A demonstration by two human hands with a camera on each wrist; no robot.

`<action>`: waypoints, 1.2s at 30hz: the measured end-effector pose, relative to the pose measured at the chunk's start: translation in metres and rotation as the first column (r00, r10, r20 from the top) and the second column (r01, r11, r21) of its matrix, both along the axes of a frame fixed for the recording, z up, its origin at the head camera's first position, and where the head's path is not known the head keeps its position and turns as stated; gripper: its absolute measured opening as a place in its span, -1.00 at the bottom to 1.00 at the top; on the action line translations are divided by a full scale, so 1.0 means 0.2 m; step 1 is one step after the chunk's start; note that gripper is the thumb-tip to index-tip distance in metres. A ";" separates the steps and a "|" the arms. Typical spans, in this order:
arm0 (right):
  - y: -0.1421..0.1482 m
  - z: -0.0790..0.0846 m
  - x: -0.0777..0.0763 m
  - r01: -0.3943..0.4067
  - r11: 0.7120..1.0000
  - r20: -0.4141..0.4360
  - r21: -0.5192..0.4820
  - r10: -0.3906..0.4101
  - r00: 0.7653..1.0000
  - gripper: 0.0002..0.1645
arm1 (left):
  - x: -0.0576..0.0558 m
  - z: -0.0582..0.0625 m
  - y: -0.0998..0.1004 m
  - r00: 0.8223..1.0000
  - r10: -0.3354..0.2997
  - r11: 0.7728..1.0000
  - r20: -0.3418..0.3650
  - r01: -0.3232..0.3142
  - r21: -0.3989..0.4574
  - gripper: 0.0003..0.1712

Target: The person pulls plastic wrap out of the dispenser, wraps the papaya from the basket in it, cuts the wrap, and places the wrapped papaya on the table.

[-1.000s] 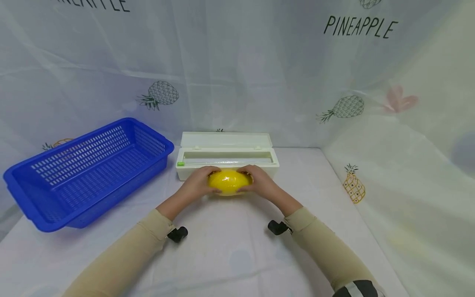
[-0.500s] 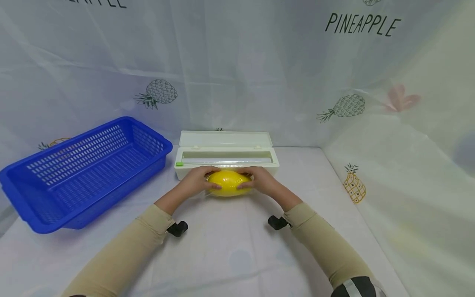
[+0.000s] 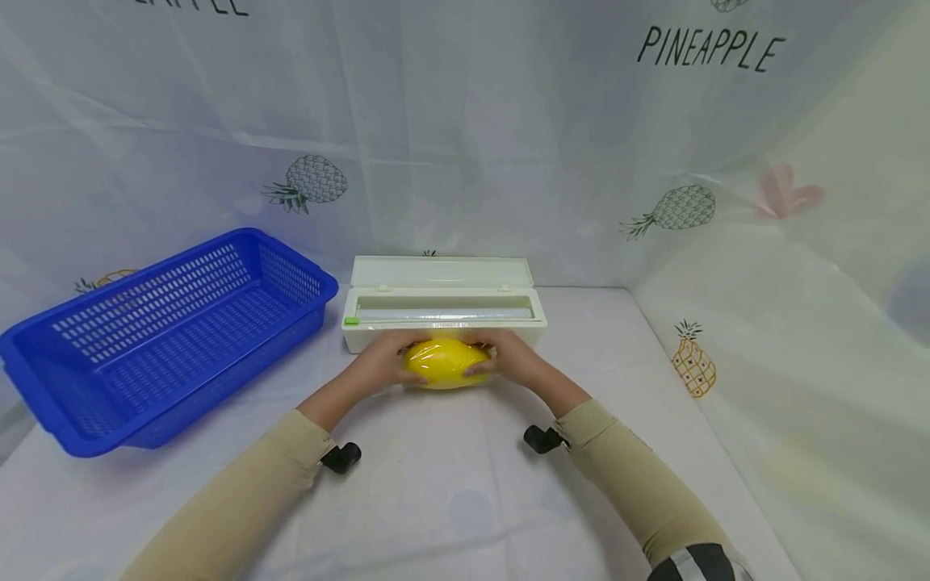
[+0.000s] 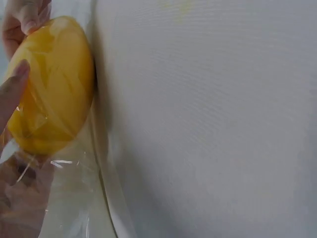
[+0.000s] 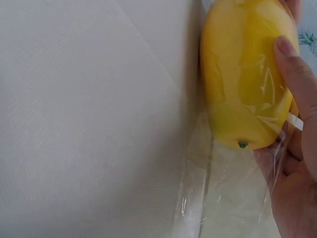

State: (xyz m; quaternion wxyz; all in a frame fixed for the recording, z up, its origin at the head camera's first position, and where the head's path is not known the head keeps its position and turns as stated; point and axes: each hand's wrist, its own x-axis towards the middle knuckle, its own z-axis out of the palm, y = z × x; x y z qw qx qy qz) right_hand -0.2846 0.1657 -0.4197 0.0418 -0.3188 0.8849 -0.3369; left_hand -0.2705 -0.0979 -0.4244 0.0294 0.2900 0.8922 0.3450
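Observation:
A yellow oval fruit (image 3: 445,363) lies in front of a white cling film dispenser (image 3: 363,337). My left hand (image 3: 383,361) grips its left end, thumb on the near side. The right hand (image 3: 514,357) holds the opposite end the same way. Clear cling film (image 4: 72,183) lies over the fruit and stretches past its ends, with creases catching the light. In the right wrist view, the fruit's end shows a small green stem nub (image 5: 242,145), and the right thumb (image 5: 292,62) presses the film against the skin. Fingers behind the fruit are partly hidden.
The dispenser's lid (image 3: 443,272) stands raised at the back, and a film roll (image 3: 446,313) shows inside. A blue perforated basket (image 3: 156,424) stands at the left. White cloth (image 3: 436,484) covers the table, and a pineapple-print curtain (image 3: 472,121) hangs behind.
Both hands and the fruit have shifted slightly toward me, away from the dispenser. The basket and dispenser stay where they were.

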 end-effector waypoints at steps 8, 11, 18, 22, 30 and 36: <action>0.01 0.01 0.02 0.003 1.000 0.017 0.006 -0.003 1.000 -0.29 | 0.12 0.11 -0.03 0.993 0.113 0.993 -0.026 -0.112 0.024 -0.22; 0.01 0.01 0.01 0.006 1.000 0.010 0.021 -0.007 1.000 -0.29 | 0.16 0.15 0.02 0.993 0.083 0.995 -0.080 -0.079 0.055 -0.36; 0.00 0.02 0.01 -0.003 1.000 0.002 0.025 0.003 1.000 -0.30 | 0.18 0.11 0.10 0.986 0.103 0.993 -0.128 -0.093 0.076 -0.50; -0.01 0.03 0.01 -0.005 0.999 0.007 0.032 0.004 1.000 -0.32 | 0.16 0.07 0.10 0.982 0.132 0.991 -0.137 -0.127 0.040 -0.34; 0.00 0.04 0.01 -0.024 0.999 0.022 0.038 0.023 0.999 -0.35 | 0.11 0.01 0.11 0.969 0.075 0.991 -0.237 -0.099 -0.088 -0.13; 0.04 0.04 0.03 0.025 0.998 0.099 -0.061 -0.019 0.995 -0.28 | 0.10 0.01 0.11 0.966 0.083 0.989 -0.243 -0.109 -0.097 -0.13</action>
